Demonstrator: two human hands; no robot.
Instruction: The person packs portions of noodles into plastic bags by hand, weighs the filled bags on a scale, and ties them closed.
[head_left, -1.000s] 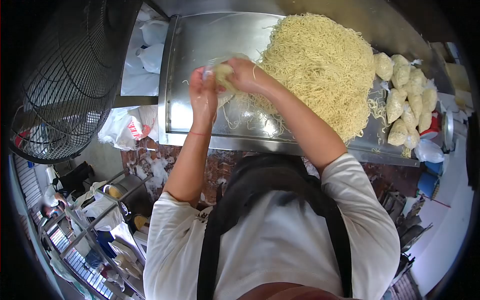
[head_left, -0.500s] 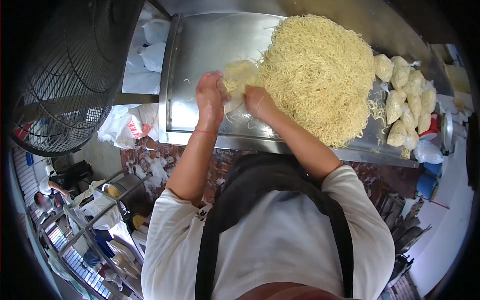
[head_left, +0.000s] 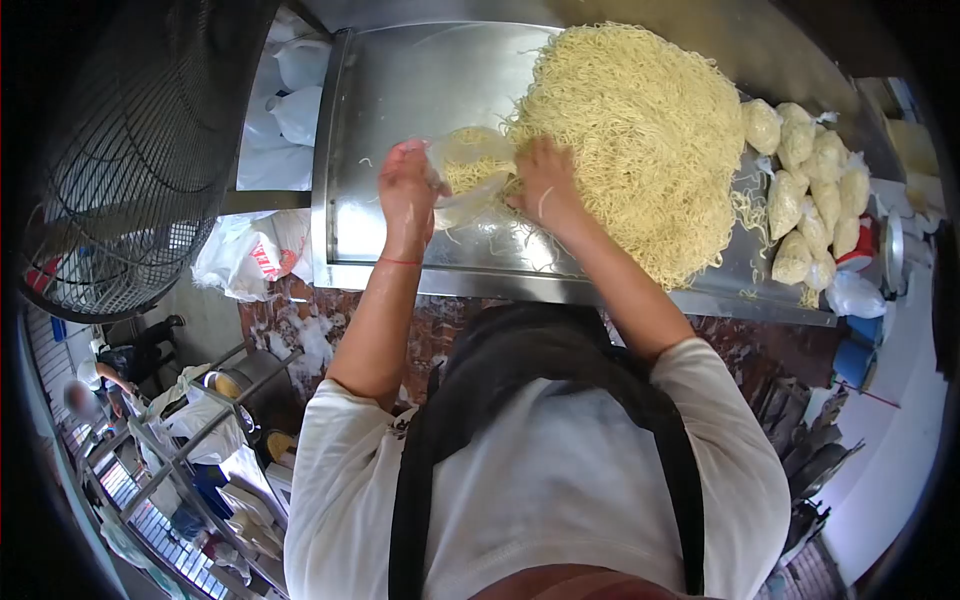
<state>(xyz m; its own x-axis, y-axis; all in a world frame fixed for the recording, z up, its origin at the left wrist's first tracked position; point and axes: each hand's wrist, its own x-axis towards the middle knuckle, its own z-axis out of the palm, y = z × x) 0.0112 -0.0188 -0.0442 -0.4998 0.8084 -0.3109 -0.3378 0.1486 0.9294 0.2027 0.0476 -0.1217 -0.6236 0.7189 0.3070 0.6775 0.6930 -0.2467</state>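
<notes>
My left hand [head_left: 408,192] is closed on the edge of a clear plastic bag [head_left: 462,212] above the steel tray [head_left: 400,90]. The bag's mouth faces right, and some yellow noodles show inside it. My right hand [head_left: 547,180] lies against the left edge of a big heap of yellow noodles [head_left: 640,150], close to the bag's mouth. Its fingers are stretched out over the strands, with the fingertips partly lost among them. Loose strands lie on the tray below the bag.
Several tied bags of noodles [head_left: 822,195] are stacked to the right of the heap. White plastic bags [head_left: 298,112] hang left of the tray. A large fan [head_left: 130,170] is at the far left. Another person [head_left: 105,385] is at the lower left, beyond a metal rack [head_left: 180,450].
My right hand has left the bag's side and moved right onto the noodle heap, its fingers stretching out. The bag's mouth has spread wider in my left hand.
</notes>
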